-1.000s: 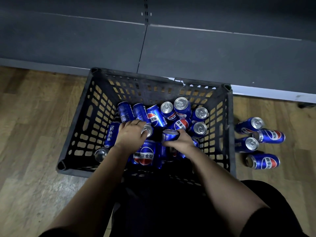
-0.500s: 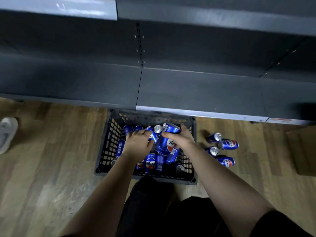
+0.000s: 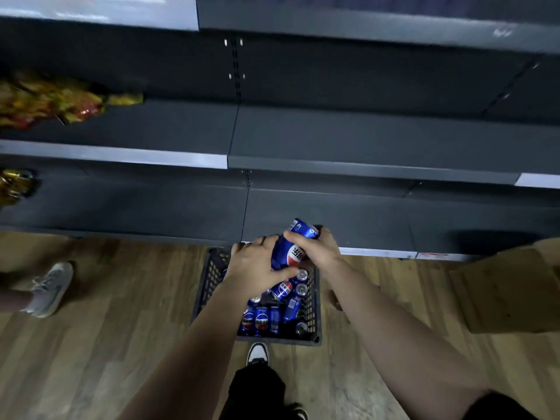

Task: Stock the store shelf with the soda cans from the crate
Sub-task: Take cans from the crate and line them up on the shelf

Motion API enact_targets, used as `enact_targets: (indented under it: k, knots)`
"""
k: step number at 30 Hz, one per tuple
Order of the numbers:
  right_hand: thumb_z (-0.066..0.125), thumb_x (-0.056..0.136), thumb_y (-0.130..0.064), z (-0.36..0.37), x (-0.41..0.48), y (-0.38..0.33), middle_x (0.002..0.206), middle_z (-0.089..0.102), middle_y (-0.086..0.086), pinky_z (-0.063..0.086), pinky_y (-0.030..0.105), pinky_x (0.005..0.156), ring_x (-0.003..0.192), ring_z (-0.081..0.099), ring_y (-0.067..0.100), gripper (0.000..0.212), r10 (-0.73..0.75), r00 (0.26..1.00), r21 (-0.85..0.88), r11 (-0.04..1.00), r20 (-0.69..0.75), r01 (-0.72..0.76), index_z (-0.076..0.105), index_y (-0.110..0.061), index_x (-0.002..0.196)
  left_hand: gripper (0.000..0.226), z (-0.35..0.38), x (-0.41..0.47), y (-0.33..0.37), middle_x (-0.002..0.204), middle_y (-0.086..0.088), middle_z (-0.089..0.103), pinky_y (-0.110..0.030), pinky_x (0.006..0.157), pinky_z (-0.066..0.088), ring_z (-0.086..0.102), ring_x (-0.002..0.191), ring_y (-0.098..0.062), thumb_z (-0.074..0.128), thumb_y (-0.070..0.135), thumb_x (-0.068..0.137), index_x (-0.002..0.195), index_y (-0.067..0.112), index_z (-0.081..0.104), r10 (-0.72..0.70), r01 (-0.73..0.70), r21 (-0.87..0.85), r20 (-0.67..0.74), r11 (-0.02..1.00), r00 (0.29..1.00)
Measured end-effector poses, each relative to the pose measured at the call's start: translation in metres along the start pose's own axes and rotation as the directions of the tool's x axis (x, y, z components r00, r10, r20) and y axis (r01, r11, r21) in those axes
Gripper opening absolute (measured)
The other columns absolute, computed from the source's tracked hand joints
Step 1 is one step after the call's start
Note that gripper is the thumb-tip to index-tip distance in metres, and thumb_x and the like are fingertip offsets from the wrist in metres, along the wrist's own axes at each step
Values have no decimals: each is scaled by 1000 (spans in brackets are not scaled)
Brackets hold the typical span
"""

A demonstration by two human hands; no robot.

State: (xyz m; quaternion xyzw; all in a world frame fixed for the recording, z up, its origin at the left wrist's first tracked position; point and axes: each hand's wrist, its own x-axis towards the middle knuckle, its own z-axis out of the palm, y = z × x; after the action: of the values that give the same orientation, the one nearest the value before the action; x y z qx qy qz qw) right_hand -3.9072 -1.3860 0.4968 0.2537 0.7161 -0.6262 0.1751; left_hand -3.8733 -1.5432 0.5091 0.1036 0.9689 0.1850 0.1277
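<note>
1. Left hand: the grip is clamped on the held can. The fingers curl round its left side and the thumb lies under its lower end.
2. Right hand: the grip is clamped on the same blue can from the right, with the thumb across its upper part. A blue can end shows just above this thumb. It cannot be told whether it belongs to a second can.
3. The held can is tilted. It is above the far edge of the crate and in front of the front edge of the bottom shelf.
4. The crate stands on the wooden floor, with its far edge near the shelf base. Loose cans lie inside, some upright and some on their sides.
5. The middle shelf carries snack bags at its left end.
6. A cardboard box stands on the floor to the right of the crate.
7. A grey shoe of another person rests on the floor, well to the left.
8. The person's own shoe is just beside the near edge of the crate.
</note>
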Motion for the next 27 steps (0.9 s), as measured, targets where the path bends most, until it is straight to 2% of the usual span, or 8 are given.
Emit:
enact_targets:
  k: [3,7,11,14,16,18,23,27]
  knots:
    - [91,33,-57,-9,-22,-16,99,72,9,61,47,72,83,73,23,94,23,1000,90,996,-1,-23,57,-13,109,96,-18,-7,16,131,3,51,-40,103,37,52,118,-18,73,66,63,141,26,33,-5,7,-124,17,992,1000]
    - [90,39,-53,-25,-52,-24,104,71,14,61,45,67,82,74,27,98,52,997,220,974,50,-62,54,-8,118,91,-31,-14,29,128,0,50,-32,95,45,55,110,-18,86,40,61,136,28,37,8,-14,-313,-21,950,1000]
    - [81,76,-41,-48,-73,-21,111,68,18,60,46,74,90,72,29,64,16,984,310,948,179,-71,53,-6,122,71,-44,-23,38,116,8,55,-27,89,49,58,101,-8,88,31,61,119,35,48,34,-62,-482,-66,874,997]
    - [73,85,-34,-65,-80,-15,123,61,14,58,49,83,101,69,28,61,-95,974,297,954,206,30,42,-21,136,66,-58,-27,47,115,6,55,-30,90,53,61,97,-6,87,25,64,120,36,54,76,-118,-551,-99,826,992]
    - [66,91,-27,-77,-84,-14,126,61,9,56,49,88,108,66,27,47,-177,952,236,965,249,117,49,-29,134,68,-68,-26,56,116,7,58,-34,92,53,63,98,-5,87,22,63,121,38,54,100,-142,-607,-103,782,990]
    - [62,93,-14,-86,-86,-16,122,66,8,55,44,89,112,63,26,35,-221,920,193,967,324,165,59,-23,126,76,-77,-23,65,116,11,60,-36,94,53,64,100,-6,86,22,63,126,45,49,102,-137,-675,-92,725,991]
    - [80,66,-12,-84,-95,-32,125,61,4,53,36,95,113,62,18,76,-327,870,21,939,370,344,47,-22,134,91,-97,-10,79,116,9,59,-32,91,52,61,105,-9,85,40,63,138,43,34,30,-129,-720,-149,682,988]
    - [82,73,-3,-71,-94,-54,118,64,5,53,21,82,97,66,3,67,-405,882,50,913,242,405,46,-13,129,92,-112,9,87,116,7,60,-29,90,53,61,106,-10,86,35,66,142,34,33,47,-155,-716,-169,681,984]
